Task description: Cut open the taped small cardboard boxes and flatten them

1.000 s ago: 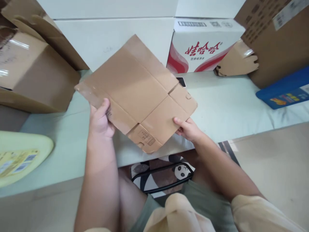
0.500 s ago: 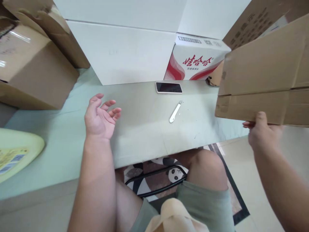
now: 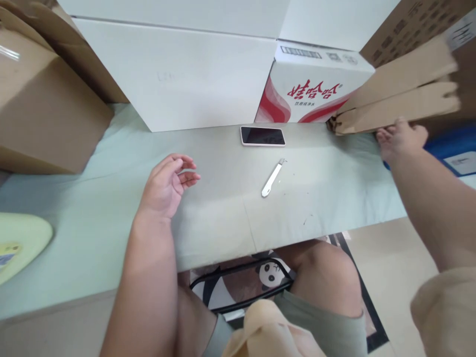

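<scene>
My left hand hovers over the left part of the cloth-covered table, its fingers loosely bent and apart, holding nothing. At the far right my right hand grips the near edge of a flattened cardboard box. That cardboard sits beside the white and red carton, its flaps turned toward the right. A white utility knife lies on the table between my hands. Behind the knife is a phone with a dark screen.
Large white boxes line the back of the table. A brown cardboard box stands at the left, and a pale green bottle lies at the left edge. Something blue sits at the far right, below a printed brown carton.
My right hand has carried the flattened cardboard box away from me, to beside the red and white carton. My left hand has shifted slightly right, with its fingers more bent.
</scene>
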A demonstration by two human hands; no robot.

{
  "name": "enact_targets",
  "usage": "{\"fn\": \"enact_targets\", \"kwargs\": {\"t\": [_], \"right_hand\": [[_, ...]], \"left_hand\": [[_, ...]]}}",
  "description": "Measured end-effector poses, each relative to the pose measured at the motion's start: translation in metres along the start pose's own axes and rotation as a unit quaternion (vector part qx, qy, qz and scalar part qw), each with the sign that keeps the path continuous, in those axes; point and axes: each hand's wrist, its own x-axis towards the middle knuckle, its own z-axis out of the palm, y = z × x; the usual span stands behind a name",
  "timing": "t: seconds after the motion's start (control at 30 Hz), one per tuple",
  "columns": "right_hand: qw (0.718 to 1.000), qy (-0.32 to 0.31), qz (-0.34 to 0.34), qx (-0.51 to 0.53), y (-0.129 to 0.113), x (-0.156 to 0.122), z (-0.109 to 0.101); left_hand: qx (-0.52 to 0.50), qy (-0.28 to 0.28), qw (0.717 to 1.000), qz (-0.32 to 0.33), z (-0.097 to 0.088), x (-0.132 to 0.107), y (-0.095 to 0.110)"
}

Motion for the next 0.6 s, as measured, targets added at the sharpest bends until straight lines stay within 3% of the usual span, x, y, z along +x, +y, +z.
{"fn": "enact_targets", "kwargs": {"t": [0.13,0.27,0.33,0.4,0.43,0.47,0.5,0.53,0.57,0.6], "right_hand": [[0.997,-0.040,0.045,-0.041,0.017,0.001,0.022],[0.992,-0.099,0.046,-0.058,0.034,-0.020,0.028],[0.987,-0.152,0.038,-0.049,0.038,-0.043,0.021],[0.969,-0.243,0.033,-0.026,0.038,-0.077,0.003],[0.952,-0.302,0.039,-0.019,0.037,-0.097,-0.011],[0.919,-0.391,0.048,-0.012,0.036,-0.120,-0.026],[0.821,-0.570,0.039,0.006,0.034,-0.143,-0.042],[0.691,-0.722,0.015,0.017,0.031,-0.166,-0.057],[0.562,-0.827,-0.004,0.004,0.029,-0.189,-0.069],[0.455,-0.890,-0.019,-0.004,0.027,-0.210,-0.079]], "left_hand": [[0.016,0.010,1.000,-0.005,-0.001,0.005,0.001],[0.031,-0.018,0.999,-0.011,-0.001,0.004,0.002],[0.043,-0.088,0.995,-0.034,-0.001,-0.003,0.007],[0.081,-0.215,0.971,-0.065,-0.001,-0.013,0.017],[0.113,-0.295,0.946,-0.078,0.000,-0.020,0.024],[0.145,-0.374,0.912,-0.086,0.002,-0.028,0.031],[0.166,-0.439,0.879,-0.083,0.004,-0.036,0.039],[0.180,-0.491,0.850,-0.065,0.009,-0.045,0.047],[0.201,-0.525,0.826,-0.046,0.014,-0.055,0.054],[0.224,-0.553,0.802,-0.035,0.020,-0.066,0.059]]}}
